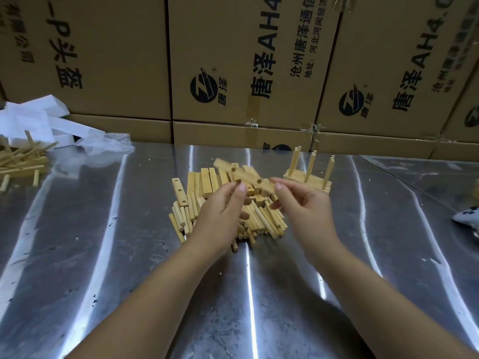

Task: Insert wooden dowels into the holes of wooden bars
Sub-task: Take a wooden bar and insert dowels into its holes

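The fingers (275, 205) of the right hand (303, 206) are curled under, and with the thumb on top they pinch the right end of a wooden bar (246, 174). The bar is held in the air above the pile, slanting up and away to the left, its drilled holes facing the camera. The left hand (220, 216) has its thumb and forefinger drawn together at the bar's near edge, about midway along. They may be pinching a dowel or the bar itself; the view is too blurred to tell. Below the hands, loose dowels (261, 221) lie heaped on the metal table (103, 255), with more bars (207, 181) stacked just behind them. To the right stands a finished piece (308, 177) with dowels upright in its holes. Cardboard boxes (233, 60) line the back, and further dowels lie far left (18, 161).
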